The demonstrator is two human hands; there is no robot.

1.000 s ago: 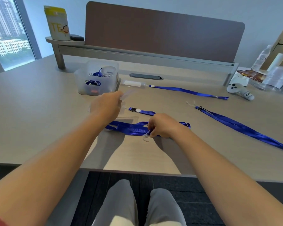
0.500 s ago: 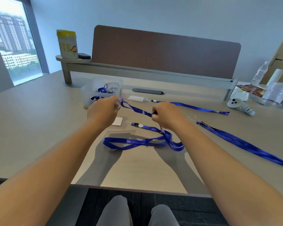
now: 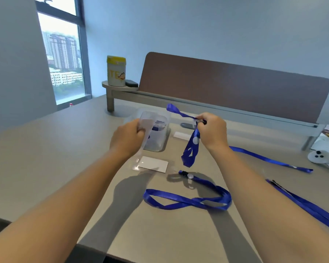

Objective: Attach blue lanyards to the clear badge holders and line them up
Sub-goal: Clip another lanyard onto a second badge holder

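My left hand is raised over the desk and grips a clear badge holder by its edge. My right hand pinches the clip end of a blue lanyard, whose loop hangs below the hand while one strap end sticks up to the left. A second blue lanyard lies looped on the desk below my hands. Another clear badge holder with a white card lies flat just under my left hand.
A clear plastic bin of supplies stands behind my left hand. Two more blue lanyards lie at the right, one with a holder and one near the edge. A white controller sits far right; a yellow-lidded canister stands on the shelf.
Both hands have risen from the desk, the left taking a badge holder up and the right lifting a lanyard's clip end. The view has tilted upward.
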